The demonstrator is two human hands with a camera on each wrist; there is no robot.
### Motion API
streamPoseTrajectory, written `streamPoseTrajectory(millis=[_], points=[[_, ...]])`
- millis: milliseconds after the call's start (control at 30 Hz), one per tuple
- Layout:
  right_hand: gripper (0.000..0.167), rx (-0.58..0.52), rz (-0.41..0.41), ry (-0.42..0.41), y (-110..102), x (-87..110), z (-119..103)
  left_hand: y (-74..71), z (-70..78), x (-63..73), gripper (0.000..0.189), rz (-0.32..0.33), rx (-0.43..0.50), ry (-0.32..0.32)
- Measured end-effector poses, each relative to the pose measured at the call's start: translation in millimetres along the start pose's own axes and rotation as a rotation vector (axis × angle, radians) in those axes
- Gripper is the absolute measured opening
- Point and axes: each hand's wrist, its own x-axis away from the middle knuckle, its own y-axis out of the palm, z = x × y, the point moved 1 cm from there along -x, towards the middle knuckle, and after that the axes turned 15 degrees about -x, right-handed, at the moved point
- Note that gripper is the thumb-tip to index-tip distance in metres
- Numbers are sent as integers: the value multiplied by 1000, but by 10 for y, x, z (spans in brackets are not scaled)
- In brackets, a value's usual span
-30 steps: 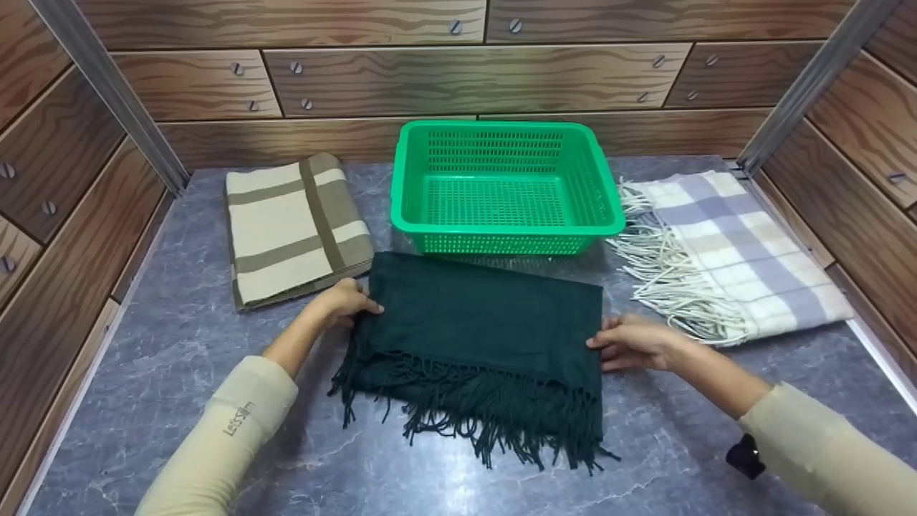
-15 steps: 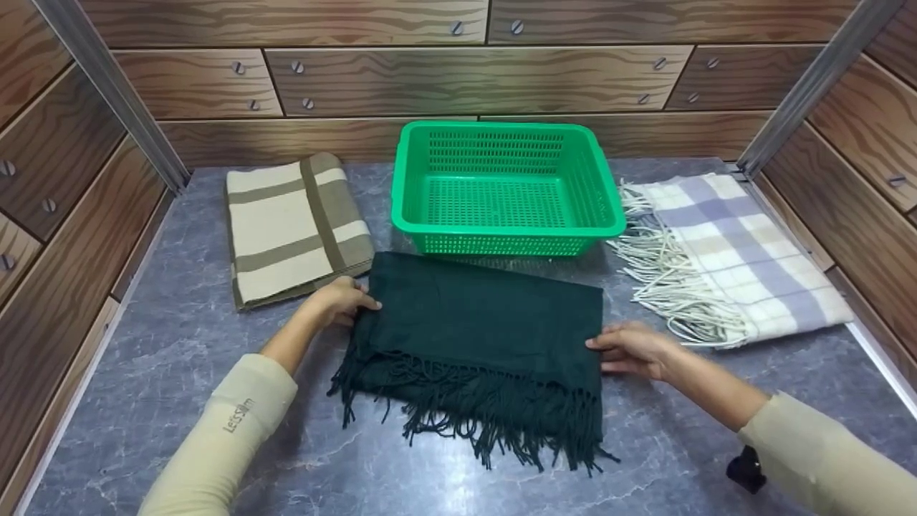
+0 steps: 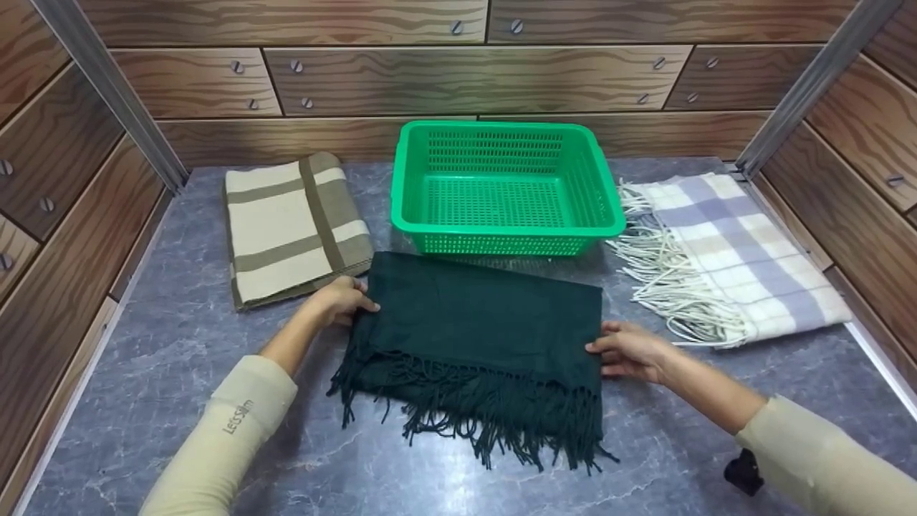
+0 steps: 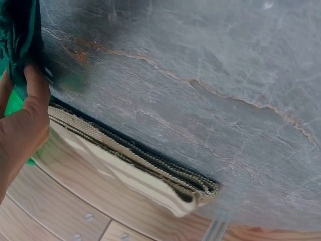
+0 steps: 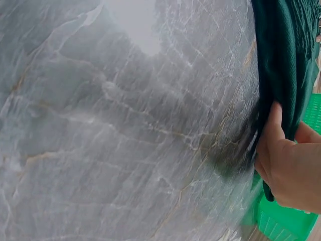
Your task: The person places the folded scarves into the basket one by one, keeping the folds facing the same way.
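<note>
A folded dark green scarf (image 3: 480,315) with a fringe along its near edge lies on the table in front of the basket. My left hand (image 3: 340,301) pinches its left edge between thumb and fingers. In the left wrist view the left hand (image 4: 22,120) has the scarf's edge (image 4: 25,45) between thumb and fingers. At the opposite edge, my right hand (image 3: 634,351) grips the scarf with the thumb on top and fingers beneath. The right wrist view shows that right hand (image 5: 291,160) holding the layered side of the scarf (image 5: 281,60).
Behind the scarf stands a green plastic basket (image 3: 509,231) with nothing in it. A folded beige and brown checked scarf (image 3: 279,222) lies at left. To the right is a white and lilac plaid scarf (image 3: 752,251) with fringe. Wood-patterned panels (image 3: 473,79) enclose the grey marbled table (image 3: 143,401).
Both hands keep their hold at the scarf's sides. The right hand and forearm have shifted very slightly downward in the head view; the scarf lies practically the same.
</note>
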Motion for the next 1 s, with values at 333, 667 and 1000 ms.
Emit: streamPoseTrajectory(millis=[333,667,1000], points=[[81,26,25,-18,8,23,-85,-15,16,23,53,-28,10,11],[83,47,28,-46,2,42,-192,-56,31,79,68,-42,27,53],[83,66,23,-19,-24,40,-352,-3,19,64,70,-83,108,17]])
